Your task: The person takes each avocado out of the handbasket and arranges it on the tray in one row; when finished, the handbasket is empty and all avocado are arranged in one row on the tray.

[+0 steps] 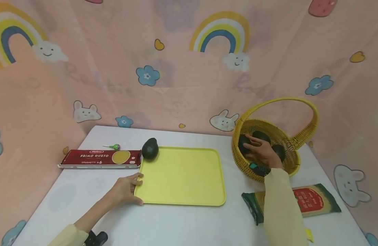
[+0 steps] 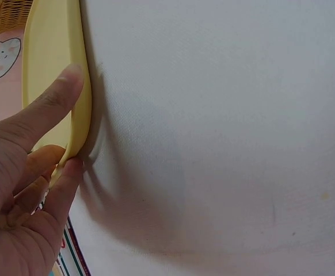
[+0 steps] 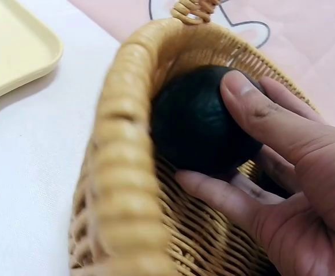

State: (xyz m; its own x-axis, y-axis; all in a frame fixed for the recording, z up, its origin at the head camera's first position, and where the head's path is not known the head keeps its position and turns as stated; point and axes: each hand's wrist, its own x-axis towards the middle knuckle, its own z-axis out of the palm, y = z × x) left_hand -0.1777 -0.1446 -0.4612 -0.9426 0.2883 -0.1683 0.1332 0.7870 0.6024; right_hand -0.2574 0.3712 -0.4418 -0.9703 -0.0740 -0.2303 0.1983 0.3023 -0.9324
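In the head view my left hand holds the left edge of a yellow tray. The left wrist view shows its thumb and fingers pinching the tray rim. My right hand reaches inside a yellow wicker basket and grips a dark avocado. Up close in the right wrist view, thumb and fingers lie around that avocado, beside the basket wall. Two more dark avocados sit in the basket, partly hidden by the hand. Another avocado rests at the tray's back left corner.
A red spaghetti pack lies left of the tray, with a green lollipop behind it. Under the right sleeve lies a green and red packet. A small yellow piece is near the front right. The basket's handle arches high.
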